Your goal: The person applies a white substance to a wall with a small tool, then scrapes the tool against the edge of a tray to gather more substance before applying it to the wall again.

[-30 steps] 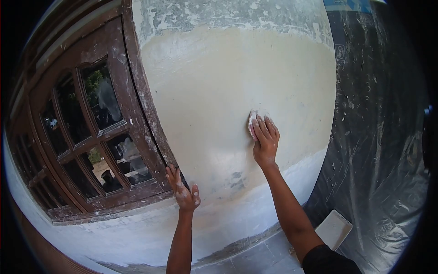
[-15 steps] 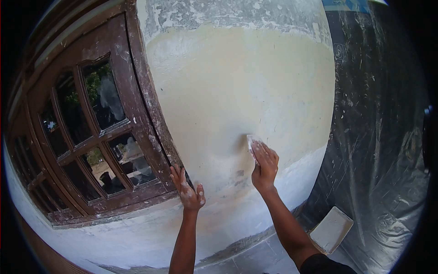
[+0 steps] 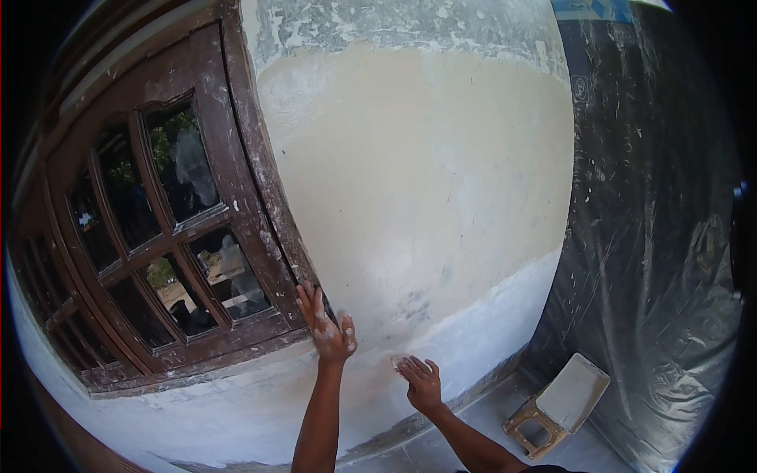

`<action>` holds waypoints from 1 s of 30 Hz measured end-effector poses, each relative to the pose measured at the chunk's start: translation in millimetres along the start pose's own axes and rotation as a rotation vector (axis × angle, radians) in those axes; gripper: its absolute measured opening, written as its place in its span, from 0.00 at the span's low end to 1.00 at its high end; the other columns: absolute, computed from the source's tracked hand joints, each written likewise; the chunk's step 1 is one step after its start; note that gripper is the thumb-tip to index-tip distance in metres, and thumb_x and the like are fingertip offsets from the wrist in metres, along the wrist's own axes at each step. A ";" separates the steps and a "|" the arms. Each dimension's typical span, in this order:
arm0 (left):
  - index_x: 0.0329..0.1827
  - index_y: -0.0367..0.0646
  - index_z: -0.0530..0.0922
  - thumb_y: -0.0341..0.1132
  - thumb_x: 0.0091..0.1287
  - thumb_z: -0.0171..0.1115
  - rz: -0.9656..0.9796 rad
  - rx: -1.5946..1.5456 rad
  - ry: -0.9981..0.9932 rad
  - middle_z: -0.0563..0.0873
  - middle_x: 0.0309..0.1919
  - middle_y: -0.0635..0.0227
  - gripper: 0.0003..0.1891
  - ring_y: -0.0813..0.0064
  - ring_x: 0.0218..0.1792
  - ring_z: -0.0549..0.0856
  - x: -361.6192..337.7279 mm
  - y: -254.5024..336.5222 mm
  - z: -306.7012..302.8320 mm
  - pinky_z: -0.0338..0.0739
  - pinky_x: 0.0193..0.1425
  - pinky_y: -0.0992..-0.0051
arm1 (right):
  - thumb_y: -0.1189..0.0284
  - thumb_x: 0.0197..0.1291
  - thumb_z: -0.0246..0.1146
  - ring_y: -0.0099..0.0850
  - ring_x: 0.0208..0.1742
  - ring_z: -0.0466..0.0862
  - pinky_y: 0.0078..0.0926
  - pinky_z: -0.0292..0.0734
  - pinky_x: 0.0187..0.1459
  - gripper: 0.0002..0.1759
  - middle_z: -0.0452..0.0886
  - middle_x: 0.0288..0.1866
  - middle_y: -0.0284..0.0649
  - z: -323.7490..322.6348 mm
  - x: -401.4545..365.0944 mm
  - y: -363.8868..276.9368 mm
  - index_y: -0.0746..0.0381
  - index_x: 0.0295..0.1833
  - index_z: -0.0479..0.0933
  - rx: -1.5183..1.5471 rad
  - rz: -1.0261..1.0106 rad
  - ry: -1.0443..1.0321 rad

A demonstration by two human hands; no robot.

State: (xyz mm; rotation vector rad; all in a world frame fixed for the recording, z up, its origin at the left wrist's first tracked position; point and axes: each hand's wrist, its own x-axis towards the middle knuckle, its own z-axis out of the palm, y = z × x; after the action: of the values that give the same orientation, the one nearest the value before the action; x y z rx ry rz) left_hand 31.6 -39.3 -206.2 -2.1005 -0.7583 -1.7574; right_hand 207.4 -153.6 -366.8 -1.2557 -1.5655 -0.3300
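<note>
My right hand (image 3: 422,386) presses a small folded piece of whitish sandpaper (image 3: 398,364) against the lower part of the wall (image 3: 426,173), near where the cream patch meets the white band. Most of the sandpaper is hidden under the fingers. My left hand (image 3: 331,335) rests with outstretched fingers on the lower right corner of the brown wooden window frame (image 3: 272,213). Pale dust coats its fingers, and nothing is held in it. Dark grey smudges mark the cream surface just above my right hand.
Glass panes (image 3: 181,162) fill the window at left. A dark plastic sheet (image 3: 654,197) hangs along the right side. On the floor at lower right stands a small stool (image 3: 544,430) bearing a pale rectangular tray (image 3: 574,390).
My right hand has moved down and slightly left along the wall with the sandpaper. My left hand stays at the window corner. More of the stool now shows.
</note>
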 end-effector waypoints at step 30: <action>0.80 0.30 0.53 0.48 0.75 0.47 -0.016 0.024 -0.001 0.55 0.80 0.33 0.38 0.35 0.83 0.47 1.8 3.8 1.6 0.34 0.82 0.38 | 0.85 0.58 0.61 0.48 0.74 0.75 0.48 0.63 0.72 0.31 0.81 0.70 0.47 -81.9 176.6 55.1 0.59 0.70 0.78 -0.083 0.053 0.495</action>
State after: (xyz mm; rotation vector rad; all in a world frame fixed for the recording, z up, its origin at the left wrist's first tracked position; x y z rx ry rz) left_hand 35.2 -41.2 -204.3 -2.0861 -0.7944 -1.7464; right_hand 316.3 -95.3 -206.6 -1.1657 -1.1028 -0.6252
